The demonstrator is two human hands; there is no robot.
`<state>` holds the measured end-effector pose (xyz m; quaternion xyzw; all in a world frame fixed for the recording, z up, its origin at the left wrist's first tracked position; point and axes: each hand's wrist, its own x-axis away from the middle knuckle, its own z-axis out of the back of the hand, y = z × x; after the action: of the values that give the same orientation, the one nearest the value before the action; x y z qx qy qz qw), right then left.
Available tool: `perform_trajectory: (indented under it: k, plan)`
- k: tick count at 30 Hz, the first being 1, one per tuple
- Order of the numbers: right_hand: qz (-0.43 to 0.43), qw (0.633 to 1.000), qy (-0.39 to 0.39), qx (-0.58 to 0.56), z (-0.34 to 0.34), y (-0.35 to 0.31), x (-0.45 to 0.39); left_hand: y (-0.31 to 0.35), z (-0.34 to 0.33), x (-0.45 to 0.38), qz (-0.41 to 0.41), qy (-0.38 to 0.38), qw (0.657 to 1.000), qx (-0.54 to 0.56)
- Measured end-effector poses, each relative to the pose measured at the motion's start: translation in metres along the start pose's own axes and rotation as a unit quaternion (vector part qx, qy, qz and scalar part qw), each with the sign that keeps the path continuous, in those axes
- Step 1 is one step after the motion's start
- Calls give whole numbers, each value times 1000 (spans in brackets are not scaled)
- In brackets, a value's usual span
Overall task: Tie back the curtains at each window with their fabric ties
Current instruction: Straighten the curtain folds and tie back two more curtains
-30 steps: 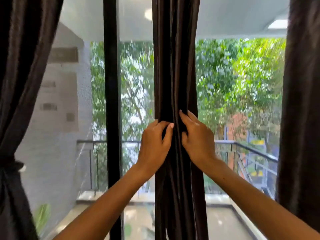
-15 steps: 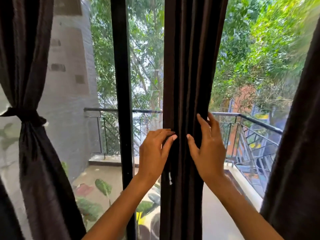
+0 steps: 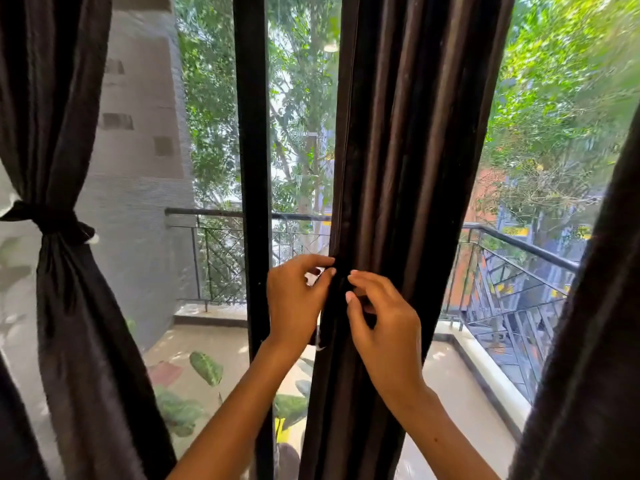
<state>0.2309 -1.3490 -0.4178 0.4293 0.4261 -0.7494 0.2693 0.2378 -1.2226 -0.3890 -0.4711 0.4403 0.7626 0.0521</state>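
A dark brown gathered curtain (image 3: 408,168) hangs down the middle of the window. My left hand (image 3: 294,303) pinches its left edge at about railing height, fingers curled. Beside it, my right hand (image 3: 381,323) has curled fingers at the folds, fingertips almost meeting the left hand's. A narrow dark strip (image 3: 329,317) hangs between the two hands; I cannot tell whether it is the tie or a fold. On the left, another dark curtain (image 3: 69,323) is cinched by a knotted fabric tie (image 3: 52,221).
A black window frame post (image 3: 254,168) stands just left of my hands. A third dark curtain (image 3: 595,306) hangs loose at the right edge. Behind the glass are a balcony railing (image 3: 519,244), a grey wall and trees.
The view has tilted down and drawn closer. Both hands have slid down the middle curtain, and their fingers have gone from lying flat on the folds to curling and pinching at its left edge.
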Motion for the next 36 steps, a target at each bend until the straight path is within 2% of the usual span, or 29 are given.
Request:
perform_trajectory:
  k: [2,7,9,11,14,18,19,22,26,29,31,33,36]
  plan:
    - [-26,999,-20,1,-7,-7,-1,-6,14,-4,8,-8,1000,10]
    - [-78,992,-51,87,-34,-23,-6,-16,53,-8,26,0,1000,9]
    - [-83,992,-58,80,-45,-31,-9,-17,66,-9,26,3,1000,10]
    - [-95,992,-71,32,-56,-38,-10,-17,76,-10,29,7,999,12]
    - [-126,982,-79,-114,-72,-45,-14,-18,88,-12,21,16,1000,-13]
    - [-134,968,-72,-201,-87,-46,-18,-25,96,-18,-24,4,977,-212]
    - [-128,966,-75,-211,-89,-47,-18,-26,96,-19,-29,-13,973,-228]
    - [-107,961,-83,-239,-92,-48,-17,-26,96,-20,4,-25,987,-157]
    - [-65,968,-108,-217,-95,-49,-18,-29,93,-27,32,36,993,-110]
    - [-57,972,-143,-176,-95,-48,-15,-33,90,-32,42,52,994,-91]
    - [-57,995,-68,-54,-96,-41,-12,-36,88,-32,43,67,993,-82]
    - [-85,995,38,42,-96,-34,-11,-40,89,-32,44,91,992,-74]
    - [-147,986,72,37,-98,-25,-16,-42,91,-32,54,111,991,-55]
